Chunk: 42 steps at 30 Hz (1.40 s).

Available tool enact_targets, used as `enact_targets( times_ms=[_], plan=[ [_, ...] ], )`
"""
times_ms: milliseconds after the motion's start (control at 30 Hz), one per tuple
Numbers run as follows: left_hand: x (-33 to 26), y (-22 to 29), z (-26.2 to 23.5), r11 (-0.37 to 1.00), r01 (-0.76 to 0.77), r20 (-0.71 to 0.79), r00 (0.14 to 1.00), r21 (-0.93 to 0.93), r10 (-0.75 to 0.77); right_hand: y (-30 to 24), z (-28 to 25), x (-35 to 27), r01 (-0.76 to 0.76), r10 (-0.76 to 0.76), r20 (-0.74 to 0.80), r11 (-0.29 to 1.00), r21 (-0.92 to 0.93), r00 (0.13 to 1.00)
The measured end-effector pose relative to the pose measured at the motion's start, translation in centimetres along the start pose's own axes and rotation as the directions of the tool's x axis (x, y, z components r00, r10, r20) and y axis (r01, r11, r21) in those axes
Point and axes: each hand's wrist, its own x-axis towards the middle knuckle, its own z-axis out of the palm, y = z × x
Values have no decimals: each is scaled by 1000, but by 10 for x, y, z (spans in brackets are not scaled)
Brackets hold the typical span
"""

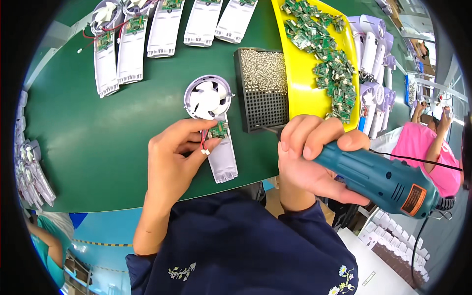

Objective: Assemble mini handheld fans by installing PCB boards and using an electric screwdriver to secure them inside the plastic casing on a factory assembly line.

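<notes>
My right hand (314,152) is wrapped round a teal electric screwdriver (378,177). Its thin bit points left, with the tip at the near edge of a black screw tray (265,110). Small silvery screws (265,71) cover the tray's far part; holes show in its near part. My left hand (177,147) pinches a small green circuit board (219,130) at the neck of a white fan housing (223,162) lying on the table. White fan blades (209,98) sit in its round head. Red and dark wires with white plugs (205,151) hang by my fingertips.
Several white housings with boards (164,29) lie along the far side of the green table (98,147). A yellow tray (300,98) holds many circuit boards (339,83). More housings (376,98) are stacked right of it. Other people (423,147) sit at both sides. A black cord (418,246) trails from the screwdriver.
</notes>
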Motion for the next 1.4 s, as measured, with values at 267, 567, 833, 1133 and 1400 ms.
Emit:
enact_targets(
  times_ms=[267,567,833,1133,1400],
  plan=[
    [1,0,-3,1000,-7,-9,1000,-25,6,7,-1,-4,-20,21,-34,1000,5,999],
    [1,1,-4,999,-23,-4,1000,-33,23,9,0,-5,-37,40,-31,993,115,999],
    [0,4,-3,999,-22,-11,1000,-39,21,1,3,1,-45,45,65,999,-3,997],
    [2,-1,-2,996,-93,-35,995,-5,93,-3,45,11,-7,6,36,999,43,999],
    [1,-6,-1,991,-127,-46,991,-50,125,12,57,1,-52,50,81,998,25,995]
  ],
)
